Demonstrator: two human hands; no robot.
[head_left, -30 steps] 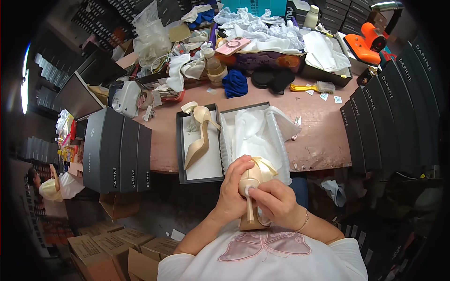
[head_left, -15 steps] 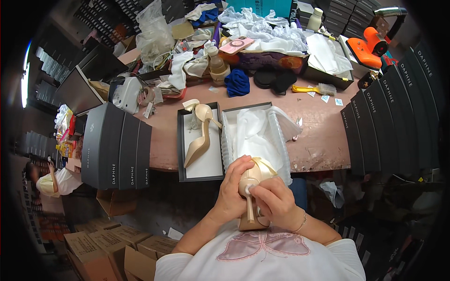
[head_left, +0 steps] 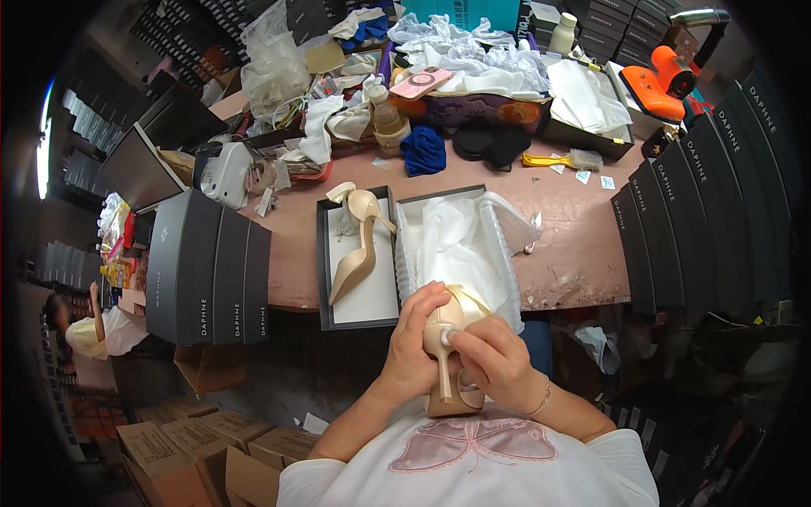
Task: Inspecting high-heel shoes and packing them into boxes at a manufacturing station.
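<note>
A beige high-heeled shoe (head_left: 433,335) is held close to my chest, its slim heel toward me. My left hand (head_left: 405,346) is closed around its side, thumb hidden. In the fingertips of my right hand (head_left: 498,362) a small white piece (head_left: 449,336) is pinched against the back of the shoe, just above the heel; its kind is unclear. A pale yellow ribbon (head_left: 467,297) lies over the shoe's far end. Beyond my hands, the matching shoe (head_left: 355,275) lies on its side in a shallow dark box half (head_left: 383,302), beside a shoebox (head_left: 443,192) lined with white tissue paper (head_left: 452,237).
Dark shoeboxes stand in a left stack (head_left: 190,266) and a right row (head_left: 693,203). At the back are a blue cloth (head_left: 423,150), a yellow-handled brush (head_left: 562,160), a pink phone (head_left: 421,82) and a crate of crumpled paper (head_left: 460,46). Cardboard cartons (head_left: 182,448) sit lower left. Another person (head_left: 106,329) is at far left.
The shoe and my hands have shifted very slightly left, with the view moving a little too. The white piece stays pressed to the shoe's back. The person at far left has raised an arm.
</note>
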